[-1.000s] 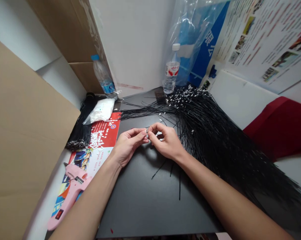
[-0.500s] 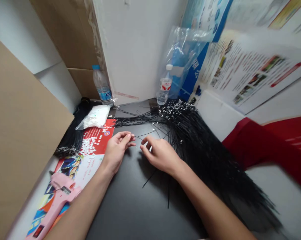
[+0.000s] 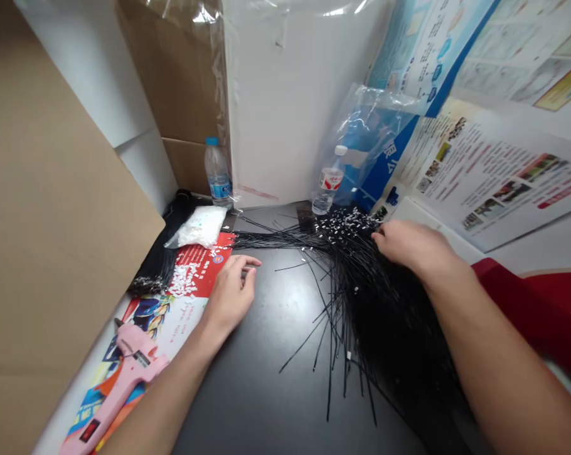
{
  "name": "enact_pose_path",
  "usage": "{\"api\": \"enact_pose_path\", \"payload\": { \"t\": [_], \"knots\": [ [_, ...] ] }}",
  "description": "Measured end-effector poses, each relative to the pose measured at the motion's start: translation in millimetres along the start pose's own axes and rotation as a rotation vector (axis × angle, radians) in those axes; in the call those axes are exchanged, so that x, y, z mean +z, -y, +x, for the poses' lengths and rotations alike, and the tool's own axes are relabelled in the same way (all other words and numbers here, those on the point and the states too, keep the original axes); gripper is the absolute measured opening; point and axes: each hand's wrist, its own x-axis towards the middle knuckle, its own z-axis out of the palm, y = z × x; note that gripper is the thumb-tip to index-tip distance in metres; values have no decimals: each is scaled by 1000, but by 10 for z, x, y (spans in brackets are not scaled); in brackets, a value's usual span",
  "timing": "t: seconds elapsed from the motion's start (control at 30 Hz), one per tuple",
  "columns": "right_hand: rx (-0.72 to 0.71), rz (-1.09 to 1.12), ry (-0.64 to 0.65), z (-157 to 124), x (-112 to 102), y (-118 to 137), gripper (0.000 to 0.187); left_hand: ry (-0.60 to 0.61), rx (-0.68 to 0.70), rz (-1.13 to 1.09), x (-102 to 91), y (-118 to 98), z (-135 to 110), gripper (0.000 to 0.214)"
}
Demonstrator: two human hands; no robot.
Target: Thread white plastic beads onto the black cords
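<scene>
Head view: the black strand bundle [image 3: 384, 309] lies on the dark table [image 3: 257, 379]. The right hand [image 3: 406, 245] is at the bundle's white-tipped end; I cannot tell whether its fingers grip a strand. Left of the bundle, the left hand [image 3: 233, 289] is released, thumb and forefinger parted. Farther left of the bundle, small white pieces [image 3: 185, 280] lie on a red sheet [image 3: 203, 256].

A cramped hand-assembly corner with the look of a small workshop: a dark tabletop [image 3: 257, 373] carries a great heap of black strands [image 3: 384, 316] at right, small white pieces [image 3: 184, 279] scattered on a printed sheet [image 3: 208, 274] at left and a pink glue gun [image 3: 134, 355] at near left, while a cardboard panel [image 3: 53, 240] closes in the left side and printed posters [image 3: 498, 170] line the far right
</scene>
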Motion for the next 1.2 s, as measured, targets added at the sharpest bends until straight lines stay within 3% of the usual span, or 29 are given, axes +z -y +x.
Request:
{"api": "enact_pose_path", "payload": {
  "t": [0.07,0.13,0.2,0.37,0.5,0.63,0.8,1.0,1.2],
  "knots": [
    [75,-101,45,122,4,64,34,-36,103,218,-107,-13,14,21],
    [37,-105,-23,94,43,236,39,-66,130,393,-225,-33,26,23],
    [-101,-40,-79,7,126,475,37,-104,102,545,-332,-39,33,27],
    [-546,136,-4,-51,424,1171,28,-150,-67,816,-504,34,29,32],
    [-752,208,-60,77,553,1693,27,-104,-191,961,-600,60,28,31],
    [-925,268,-116,216,602,2050,27,-70,-283,1004,-668,21,39,35],
    [-926,275,-130,307,696,2212,31,-72,-263,1008,-621,43,84,32],
    [-897,356,-139,260,709,2184,32,-32,-149,910,-448,214,178,37],
    [-914,355,-130,258,724,2169,30,-90,-106,968,-398,327,223,35]
  ]
}}
